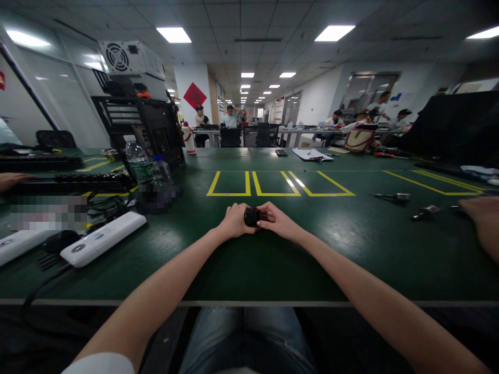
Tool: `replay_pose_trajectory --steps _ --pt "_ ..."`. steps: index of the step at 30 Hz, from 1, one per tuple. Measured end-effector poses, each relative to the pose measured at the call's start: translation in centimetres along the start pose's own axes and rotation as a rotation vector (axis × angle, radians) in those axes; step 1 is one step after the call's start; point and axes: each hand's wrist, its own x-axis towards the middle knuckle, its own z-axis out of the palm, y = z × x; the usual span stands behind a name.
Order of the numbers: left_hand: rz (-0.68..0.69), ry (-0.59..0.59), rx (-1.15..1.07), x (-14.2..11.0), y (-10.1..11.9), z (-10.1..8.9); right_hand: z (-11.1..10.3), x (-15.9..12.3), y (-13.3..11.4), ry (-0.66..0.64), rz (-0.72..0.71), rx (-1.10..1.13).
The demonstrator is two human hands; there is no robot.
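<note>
Both hands meet at the middle of the green table [249, 265], close to its surface. Between them is a small black object with a round, glossy face [251, 217]; its exact kind cannot be made out. My left hand [234, 221] is closed around its left side. From the right, my right hand [275, 221] pinches it with thumb and fingertips. The fingers partly hide the object. Just beyond the hands, yellow tape outlines [276, 195] mark the table.
At left are a white power strip [105, 239], cables, water bottles [139, 163] and an open computer case [144, 124]. Metal tool-like parts [427, 212] lie at right near another person's hand [481, 218]. Farther back are a phone [281, 152] and a clipboard [312, 155].
</note>
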Motion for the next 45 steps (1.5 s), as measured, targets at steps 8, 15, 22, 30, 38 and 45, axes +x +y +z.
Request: replay_pose_trajectory --steps 8,15,22,30,38,45 --pt "0.014 -0.001 -0.012 0.1 -0.2 0.1 0.5 0.2 0.2 0.132 0.021 -0.116" --pt "0.003 -0.012 -0.015 -0.1 0.0 -0.2 0.0 0.0 0.3 0.013 0.043 -0.061" --pt "-0.003 0.006 0.01 0.2 -0.2 0.4 0.2 0.2 0.5 0.079 -0.003 -0.032" --pt "0.006 -0.003 -0.008 0.0 -0.2 0.1 -0.3 0.2 0.7 0.004 0.051 -0.028" --pt "0.014 0.015 -0.022 0.1 -0.5 0.5 0.0 0.0 0.3 0.06 0.048 0.036" --pt "0.016 -0.004 -0.018 0.0 -0.2 0.1 -0.3 0.1 0.4 0.019 0.094 0.034"
